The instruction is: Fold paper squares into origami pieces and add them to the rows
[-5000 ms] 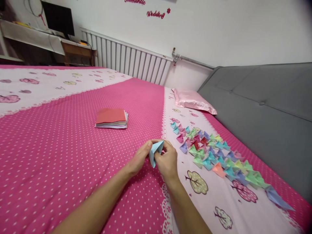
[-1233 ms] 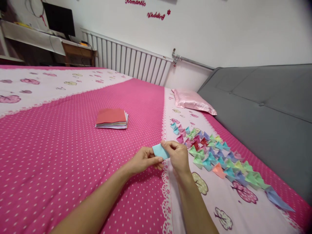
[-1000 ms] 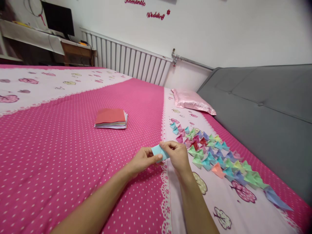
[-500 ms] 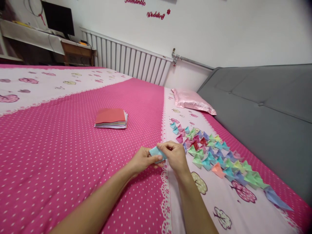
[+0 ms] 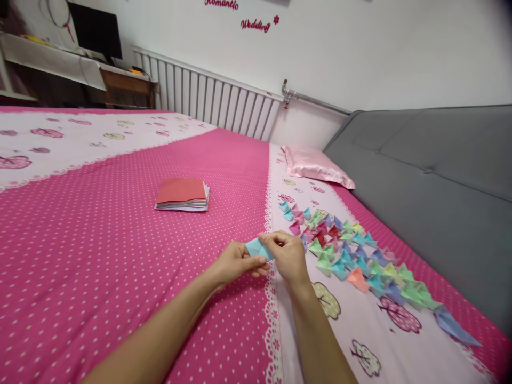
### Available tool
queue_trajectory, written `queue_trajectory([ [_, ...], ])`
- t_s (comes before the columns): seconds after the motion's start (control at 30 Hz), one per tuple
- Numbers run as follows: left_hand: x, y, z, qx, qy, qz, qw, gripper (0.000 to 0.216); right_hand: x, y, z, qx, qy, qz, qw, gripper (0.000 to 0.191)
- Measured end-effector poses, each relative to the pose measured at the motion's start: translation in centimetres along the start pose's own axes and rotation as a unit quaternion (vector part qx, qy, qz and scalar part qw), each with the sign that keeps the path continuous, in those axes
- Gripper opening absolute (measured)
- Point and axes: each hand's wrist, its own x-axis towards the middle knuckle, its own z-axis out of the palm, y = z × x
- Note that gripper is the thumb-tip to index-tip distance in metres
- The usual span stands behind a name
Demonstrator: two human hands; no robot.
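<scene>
A small piece of light blue folded paper (image 5: 256, 247) is pinched between both my hands, above the bedspread. My left hand (image 5: 236, 262) grips its left and lower side, thumb on top and fingers beneath. From the right, my right hand (image 5: 286, 253) holds its upper right edge between thumb and fingers, hiding that part. To the right, several rows of folded paper boats (image 5: 344, 250) in blue, green, pink, red, yellow and purple lie on the white strip of the bedspread. A stack of coloured paper squares (image 5: 182, 194), red on top, rests further off to the left.
The pink and white bedspread (image 5: 100, 240) covers the bed under my arms. A pink satin pillow (image 5: 318, 166) lies near the grey padded headboard (image 5: 424, 160). Behind the bed are a white radiator (image 5: 212, 90) and a desk with a monitor (image 5: 96, 31).
The light blue paper is turned slightly, so more of its face and a crease show. My fingers have shifted a little on it; everything else stays in place.
</scene>
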Motion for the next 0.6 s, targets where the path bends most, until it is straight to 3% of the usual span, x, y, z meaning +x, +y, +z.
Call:
queue_trajectory([
  [0.2, 0.11, -0.10, 0.02, -0.007, 0.012, -0.037, 0.999, 0.035, 0.11, 0.13, -0.19, 0.044, -0.008, 0.023, 0.999, 0.030],
  [0.37, 0.35, -0.14, -0.53, -0.057, 0.075, 0.021, 0.995, 0.033, -0.07, 0.12, 0.29, 0.062, -0.080, 0.050, 0.994, 0.032],
  [0.6, 0.26, 0.07, -0.49, -0.048, 0.076, 0.032, 0.995, 0.031, -0.12, 0.00, 0.28, 0.052, -0.053, 0.036, 0.997, 0.031],
])
